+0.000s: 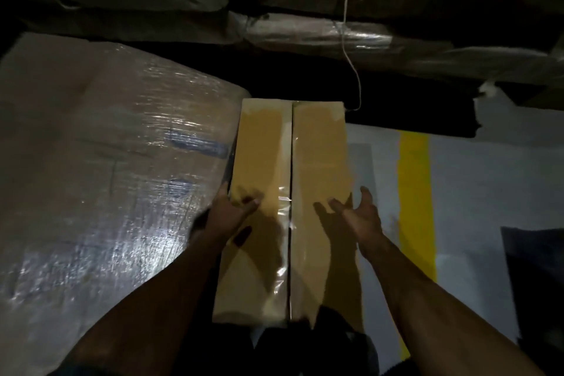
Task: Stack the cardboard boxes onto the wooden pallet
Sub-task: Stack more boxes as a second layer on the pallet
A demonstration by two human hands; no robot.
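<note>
A long brown cardboard box [317, 162], sealed with clear tape along its middle seam, lies lengthwise in front of me. My left hand [227, 217] is at the box's left edge, thumb lying on the top face and fingers reaching down the left side. My right hand [360, 214] hovers spread just above the box's right edge, fingers straight and holding nothing. No wooden pallet shows in this view.
A large load wrapped in clear stretch film [100, 168] stands right against the box's left side. Dark wrapped bundles [305, 27] are stacked behind, with a white cord [348, 24] hanging down. A yellow line [416, 201] runs over the grey floor at right.
</note>
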